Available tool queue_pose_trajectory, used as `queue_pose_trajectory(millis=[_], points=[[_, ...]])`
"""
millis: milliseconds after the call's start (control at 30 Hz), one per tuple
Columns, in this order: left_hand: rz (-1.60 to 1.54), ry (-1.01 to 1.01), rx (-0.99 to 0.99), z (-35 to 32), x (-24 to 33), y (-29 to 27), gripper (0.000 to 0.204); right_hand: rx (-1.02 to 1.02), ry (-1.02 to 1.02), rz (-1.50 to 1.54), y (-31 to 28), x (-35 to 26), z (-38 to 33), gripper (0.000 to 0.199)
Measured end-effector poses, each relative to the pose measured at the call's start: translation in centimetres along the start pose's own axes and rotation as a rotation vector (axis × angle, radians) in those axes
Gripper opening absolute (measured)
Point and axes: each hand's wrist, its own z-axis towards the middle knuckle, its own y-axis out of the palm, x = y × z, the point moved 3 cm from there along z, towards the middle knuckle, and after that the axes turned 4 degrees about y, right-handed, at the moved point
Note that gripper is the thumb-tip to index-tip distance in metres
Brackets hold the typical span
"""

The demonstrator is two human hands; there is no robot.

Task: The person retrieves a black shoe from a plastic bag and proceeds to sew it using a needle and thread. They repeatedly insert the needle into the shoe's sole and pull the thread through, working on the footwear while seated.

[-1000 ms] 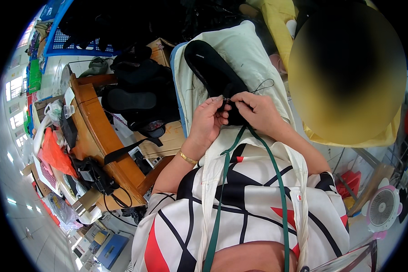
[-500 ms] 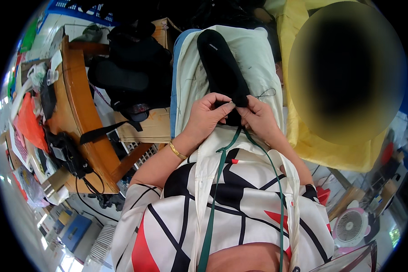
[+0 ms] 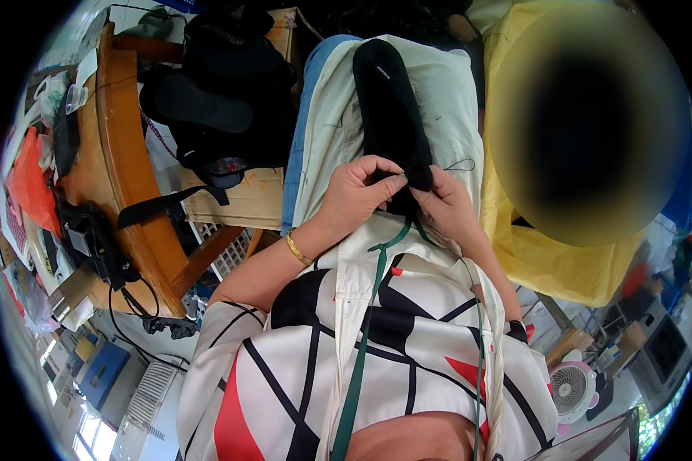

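Across my lap, on a cream apron (image 3: 450,92), lies a long black slipper (image 3: 392,107) with its narrow end toward me. My left hand (image 3: 361,192) is closed at that near end, thumb and forefinger pinched together; whatever is between the tips is too small to make out. On the other side, my right hand (image 3: 447,203) grips the slipper's near edge between thumb and fingers. A thin dark thread loop (image 3: 460,164) shows on the apron just beyond the right hand. Black material below the near end is partly hidden by my hands.
On the left, black slippers (image 3: 200,104) are piled by a cardboard box (image 3: 242,203) and a wooden chair or bench frame (image 3: 127,154). Yellow cloth (image 3: 561,265) with a blurred dark shape above is close on the right. A small fan (image 3: 573,388) stands lower right.
The slipper's far end has shifted slightly right and up in the picture, as my view has moved a little. Both hands stay at its near end; the right thumb is now lower.
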Motion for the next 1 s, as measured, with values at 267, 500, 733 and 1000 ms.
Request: queue_pose_trajectory(millis=[267, 500, 733, 1000], points=[[-0.024, 0.005, -0.008, 0.1, 0.0, -0.2, 0.015, -0.057, 0.015, -0.045, -0.9, 0.2, -0.2, 0.009], [-0.006, -0.023, -0.012, 0.4, 0.0, -0.3, 0.014, 0.040, 0.055, 0.022, 0.6, 0.0, 0.0, 0.006], [0.042, -0.025, -0.052, 0.3, -0.1, -0.3, 0.015, 0.090, -0.063, -0.034, 1.3, -1.7, -0.2, 0.034], [0.136, -0.056, -0.070, 0.4, 0.0, -0.3, 0.015, -0.219, 0.038, -0.156, -1.4, -4.1, 1.1, 0.044]])
